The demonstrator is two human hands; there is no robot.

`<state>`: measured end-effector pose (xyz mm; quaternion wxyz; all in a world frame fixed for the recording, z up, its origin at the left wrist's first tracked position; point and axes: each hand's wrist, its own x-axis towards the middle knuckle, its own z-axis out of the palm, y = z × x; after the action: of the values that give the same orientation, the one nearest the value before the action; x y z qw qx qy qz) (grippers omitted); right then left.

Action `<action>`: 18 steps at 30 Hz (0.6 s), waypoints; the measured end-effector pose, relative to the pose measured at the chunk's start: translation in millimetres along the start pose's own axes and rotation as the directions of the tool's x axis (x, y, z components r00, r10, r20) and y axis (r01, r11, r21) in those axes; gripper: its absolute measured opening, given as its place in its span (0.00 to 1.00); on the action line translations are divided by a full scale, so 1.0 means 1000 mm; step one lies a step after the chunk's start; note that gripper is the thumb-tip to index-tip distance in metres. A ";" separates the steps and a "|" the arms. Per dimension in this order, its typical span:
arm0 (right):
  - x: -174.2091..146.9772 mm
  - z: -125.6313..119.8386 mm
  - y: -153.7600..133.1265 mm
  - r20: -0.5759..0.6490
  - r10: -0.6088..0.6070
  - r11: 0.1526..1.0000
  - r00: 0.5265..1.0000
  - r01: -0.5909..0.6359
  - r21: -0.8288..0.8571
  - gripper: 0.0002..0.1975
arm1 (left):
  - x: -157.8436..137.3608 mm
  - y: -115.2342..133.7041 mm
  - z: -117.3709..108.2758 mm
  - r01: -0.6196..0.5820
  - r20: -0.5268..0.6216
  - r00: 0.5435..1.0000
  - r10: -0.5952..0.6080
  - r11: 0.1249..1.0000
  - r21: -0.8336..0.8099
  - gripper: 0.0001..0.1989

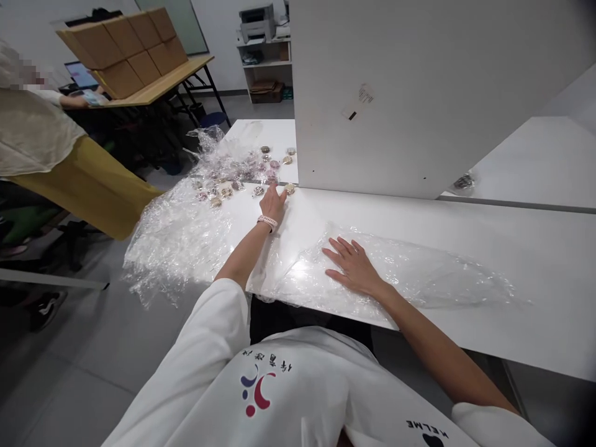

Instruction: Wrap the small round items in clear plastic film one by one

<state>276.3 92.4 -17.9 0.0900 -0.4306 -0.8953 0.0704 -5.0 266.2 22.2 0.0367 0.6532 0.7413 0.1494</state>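
A clear, glossy plastic sheet [428, 267] lies spread and wrinkled along the front of a white surface [549, 261], narrowing toward the right; whether it is a single layer or a bag cannot be told. Left of it, a large heap of crumpled clear plastic [181, 230] rises to a ragged peak at the back and spills over the surface's left edge. Small round pieces [226, 192], some pale gold, some pinkish, some dark, lie scattered on and beside the heap's right side. A few sit apart to the right, among them a gold piece [289, 189]. Their finer details are too small to read.
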 end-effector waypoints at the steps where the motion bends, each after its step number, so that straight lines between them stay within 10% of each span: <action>1: 0.000 0.000 0.000 -0.001 -0.002 1.000 1.000 0.002 -0.004 0.31 | 0.010 0.006 0.001 0.021 -0.011 1.000 -0.021 1.000 -0.008 0.26; 12: 0.012 -0.001 0.003 0.050 -0.019 0.997 0.999 0.016 0.071 0.33 | 0.054 0.031 -0.007 -0.115 0.251 0.965 0.079 0.984 0.133 0.17; 18: 0.049 -0.008 0.005 0.125 -0.003 0.986 0.992 -0.018 0.167 0.36 | -0.015 0.047 -0.065 -0.156 0.090 0.983 0.162 0.985 -0.073 0.17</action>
<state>252.0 134.5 -6.5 0.0694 -0.4196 -0.8884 0.1727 26.4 245.2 94.3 0.0816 0.7153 0.6788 0.1447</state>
